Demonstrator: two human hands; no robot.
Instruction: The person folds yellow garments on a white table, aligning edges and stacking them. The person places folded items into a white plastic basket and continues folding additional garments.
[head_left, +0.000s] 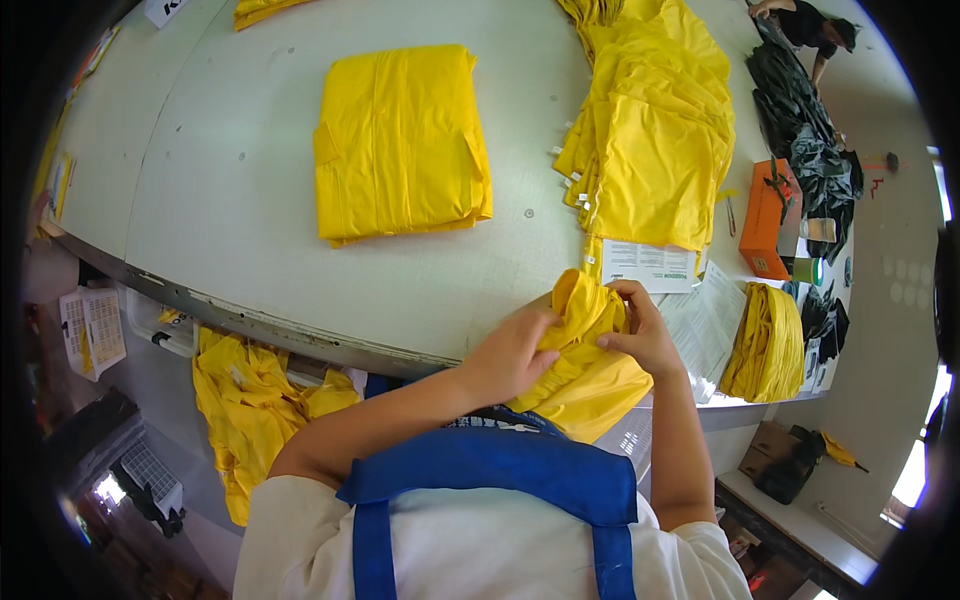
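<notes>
At the table's near edge, both my hands grip a bunched yellow garment (595, 385) of smooth fabric. My left hand (512, 352) holds its gathered upper part from the left, thumb laid along the cloth. From the right, my right hand (648, 332) pinches the same gathered edge. The lower part of the garment hangs toward my body, over the table edge. Just beyond my hands lies a pile of yellow garments (665, 130) with small white labels along its left side. A neatly folded yellow garment (400, 150) rests to the left on the pale table (250, 200).
Printed sheets (650, 262) and a clear plastic bag (695, 315) lie right of my hands, beside a folded yellow stack (765, 345). An orange box (768, 225) and dark garments (800, 100) are farther right, near another person (805, 25). Yellow garments (240, 410) hang below the table edge.
</notes>
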